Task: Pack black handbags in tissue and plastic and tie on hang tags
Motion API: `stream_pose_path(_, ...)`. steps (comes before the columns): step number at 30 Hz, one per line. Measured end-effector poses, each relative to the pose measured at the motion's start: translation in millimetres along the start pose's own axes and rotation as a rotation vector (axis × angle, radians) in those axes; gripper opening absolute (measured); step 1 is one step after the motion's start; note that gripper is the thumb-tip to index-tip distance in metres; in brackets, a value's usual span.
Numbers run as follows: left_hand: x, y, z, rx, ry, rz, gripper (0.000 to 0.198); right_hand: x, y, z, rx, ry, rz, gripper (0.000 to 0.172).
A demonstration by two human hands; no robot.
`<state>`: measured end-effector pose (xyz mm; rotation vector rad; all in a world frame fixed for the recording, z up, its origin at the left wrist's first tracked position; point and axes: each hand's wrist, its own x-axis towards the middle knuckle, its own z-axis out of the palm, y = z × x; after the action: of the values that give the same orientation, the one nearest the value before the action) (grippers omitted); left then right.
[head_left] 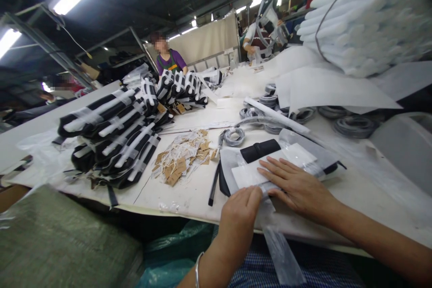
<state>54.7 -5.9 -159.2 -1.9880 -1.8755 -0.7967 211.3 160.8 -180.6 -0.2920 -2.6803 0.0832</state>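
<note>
A black bag [259, 150] lies on the table in front of me, partly covered by translucent wrap and a white sheet [246, 174]. My right hand [297, 184] rests flat on that sheet, fingers spread. At the sheet's near edge, my left hand [241, 207] is closed in a pinch on translucent plastic wrap; its fingertips are partly hidden. A strip of this plastic [281, 256] hangs from between my hands over the table edge. A black strap [213, 184] sticks out at the bag's left side.
Left stand stacked black bags with white wrapped tubes [111, 128]. Nearer lies a heap of brown tags with strings [182, 157]. Coiled grey straps [234, 136], a white tube [276, 116] and bundled white tubes [367, 22] are beyond. A co-worker [172, 60] stands across the table [189, 198].
</note>
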Motion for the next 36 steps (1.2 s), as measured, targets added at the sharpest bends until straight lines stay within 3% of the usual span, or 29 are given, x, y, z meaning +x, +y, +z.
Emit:
stream_pose_path(3, 5.5, -1.5, 2.1, 0.045, -0.045, -0.029, 0.011, 0.7, -1.1, -0.8, 0.014, 0.011, 0.008, 0.049)
stream_pose_path(7, 2.7, -7.5, 7.8, 0.037, -0.003, 0.025, 0.007, 0.8, -1.6, -2.4, -0.020, 0.000, 0.004, 0.049)
stream_pose_path(15, -14.3, -9.4, 11.4, -0.042, 0.153, 0.142, 0.023, 1.0, -9.1, -3.4, 0.025, 0.032, 0.073, 0.056)
stream_pose_path(24, -7.5, -12.4, 4.0, 0.076, 0.141, 0.078, 0.016, 1.9, -9.8, -0.8, 0.002, 0.051, 0.070, 0.055)
stream_pose_path(30, -14.5, -31.9, 18.3, -0.007, 0.142, 0.159, 0.025, 4.7, -8.0, 1.0, -0.012, 0.059, 0.073, 0.055)
stream_pose_path(33, -20.3, -37.6, 25.2, -0.045, 0.179, 0.181, 0.028, -3.7, -8.5, -5.0, 0.019, 0.073, 0.020, 0.052)
stream_pose_path(36, -22.5, -37.6, 28.0, -0.045, 0.176, 0.162, 0.028, -30.9, -12.4, -12.2, 0.114, 0.097, -0.092, 0.054)
